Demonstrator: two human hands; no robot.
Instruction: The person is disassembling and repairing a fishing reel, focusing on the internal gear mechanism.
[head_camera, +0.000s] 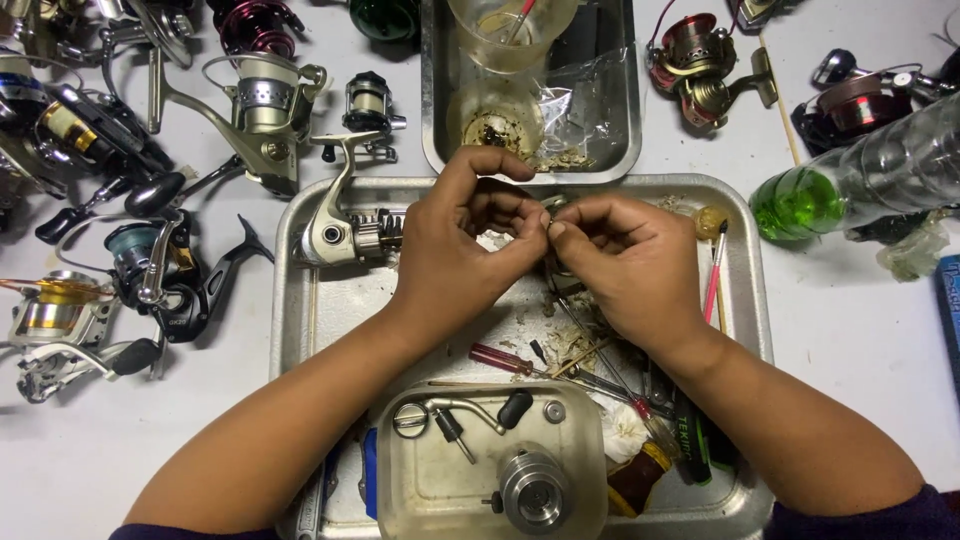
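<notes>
My left hand (462, 240) and my right hand (625, 255) meet fingertip to fingertip over a metal tray (290, 300). Between the fingertips both hands pinch a small metal part (546, 218), mostly hidden by the fingers. A silver spinning reel body (335, 228) lies in the tray just left of my left hand, its shaft end running under that hand. Below the hands lie a red-handled screwdriver (500, 359) and several thin tools. A clear plastic tub (490, 470) near the front holds a reel handle (455, 410) and a round silver spool (535, 490).
A second metal tray (432, 100) at the back holds two plastic cups and a plastic bag. Several fishing reels (150, 270) lie on the white table at the left, others at the back right (700, 70). A green-capped clear bottle (860, 180) lies at the right.
</notes>
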